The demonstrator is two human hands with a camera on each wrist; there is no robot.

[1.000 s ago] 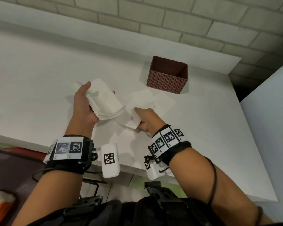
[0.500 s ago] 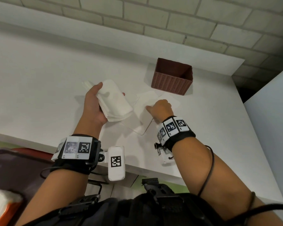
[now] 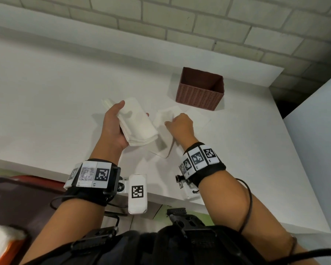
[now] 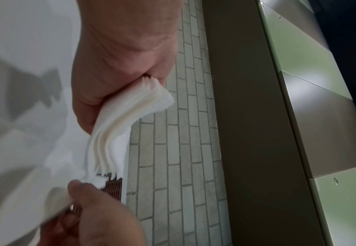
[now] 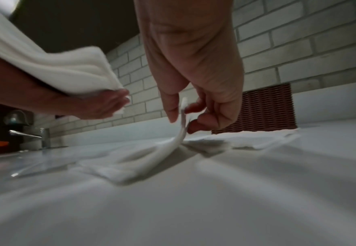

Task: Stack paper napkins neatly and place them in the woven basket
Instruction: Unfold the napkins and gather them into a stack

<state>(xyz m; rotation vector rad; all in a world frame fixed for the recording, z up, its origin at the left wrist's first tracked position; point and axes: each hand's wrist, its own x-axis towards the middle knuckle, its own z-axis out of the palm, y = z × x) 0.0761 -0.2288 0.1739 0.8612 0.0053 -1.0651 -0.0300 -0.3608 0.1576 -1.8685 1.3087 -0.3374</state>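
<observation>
Left hand (image 3: 113,127) raised above the worktop (image 3: 46,96), fingers (image 5: 111,101) and thumb clamped around a stack of napkins (image 3: 136,123). Right hand (image 3: 180,127) low beside it, fingers (image 5: 172,109) pinching the lifted edge of a single napkin (image 3: 164,138), rest of it flat on the worktop. More napkins (image 3: 197,119) lying past it. Woven basket (image 3: 200,92) upright beyond, well apart from both hands.

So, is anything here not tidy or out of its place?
Yes. The napkin stack in the left hand is uneven, its edges fanned apart. The right hand pinches one napkin, half lifted from the table. The woven basket looks empty.
</observation>
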